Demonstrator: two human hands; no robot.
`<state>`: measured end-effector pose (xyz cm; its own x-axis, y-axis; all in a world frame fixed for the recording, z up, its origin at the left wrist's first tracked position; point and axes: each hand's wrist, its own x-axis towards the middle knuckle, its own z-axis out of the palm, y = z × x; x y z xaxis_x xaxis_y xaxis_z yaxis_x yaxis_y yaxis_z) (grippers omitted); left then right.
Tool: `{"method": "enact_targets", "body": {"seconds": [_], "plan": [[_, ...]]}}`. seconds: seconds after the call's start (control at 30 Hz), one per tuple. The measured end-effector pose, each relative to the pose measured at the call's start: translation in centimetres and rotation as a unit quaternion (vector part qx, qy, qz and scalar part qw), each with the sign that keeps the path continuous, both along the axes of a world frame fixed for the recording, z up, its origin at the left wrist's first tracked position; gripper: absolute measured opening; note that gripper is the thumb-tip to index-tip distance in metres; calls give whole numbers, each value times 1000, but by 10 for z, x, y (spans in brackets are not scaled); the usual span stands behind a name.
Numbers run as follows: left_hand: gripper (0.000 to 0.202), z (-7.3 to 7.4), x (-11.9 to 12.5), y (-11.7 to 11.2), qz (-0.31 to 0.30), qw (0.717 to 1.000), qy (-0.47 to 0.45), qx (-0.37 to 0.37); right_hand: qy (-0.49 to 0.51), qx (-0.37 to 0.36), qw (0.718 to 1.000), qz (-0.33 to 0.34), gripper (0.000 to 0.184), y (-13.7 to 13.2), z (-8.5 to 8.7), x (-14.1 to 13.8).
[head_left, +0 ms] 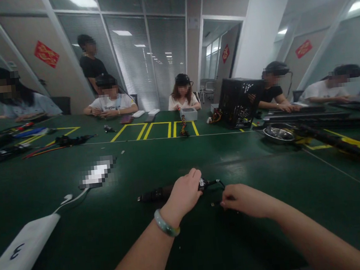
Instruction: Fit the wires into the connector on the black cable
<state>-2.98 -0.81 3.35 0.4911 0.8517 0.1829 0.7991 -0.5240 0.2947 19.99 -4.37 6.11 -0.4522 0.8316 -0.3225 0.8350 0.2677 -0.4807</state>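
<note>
Two hands were at work on the green surface: the left hand, a jade bangle on its wrist, was curled down over a dark cable-like tool, pinning it flat to the surface just ahead of the person, while the right hand was pinched at the fingertips around something tiny, too small to make out, touching the surface just beside the tool's thin black lead. By my judgement the job was mid-way at best: the tool lay whole and gripped, and a small speck sat loose between the hands, nothing yet visibly joined or taken apart. Count them: one dark tool, one bangle, one white power bank at near left with one white cable running to a blurred device. Six other people were about the far edge, five seated and one standing, with one black computer case and one steel bowl at right.
</note>
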Motion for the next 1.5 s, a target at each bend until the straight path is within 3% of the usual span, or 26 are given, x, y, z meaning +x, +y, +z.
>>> {"method": "enact_targets", "body": {"seconds": [0.07,0.23,0.37,0.47,0.67,0.83,1.03,1.13,1.33,1.5], "plan": [[24,0,2,-1,-4,1000,-3,-10,96,-73,993,5,32,8,1,0],[53,-2,-1,2,7,999,-28,-16,272,-111,956,7,38,37,-8,-3],[33,-5,1,0,-5,1000,-19,5,350,-103,931,-14,40,56,-26,-10],[30,-5,4,-1,4,1000,-8,23,397,-92,912,-48,39,62,-41,-8],[37,-8,0,8,26,998,-14,47,341,-132,928,-66,37,59,-51,8],[36,-7,-12,15,16,999,-16,46,293,-166,942,-10,35,53,-46,1],[37,-2,-10,9,-34,999,10,29,230,-100,968,-30,32,48,-45,-4],[24,-7,-1,7,-40,998,9,46,220,-63,971,-63,32,48,-46,-6],[21,-17,8,11,-16,999,2,37,289,78,932,-203,36,53,-45,-6],[23,-19,8,12,-8,999,-13,47,196,68,966,-153,35,55,-54,-10]]}}
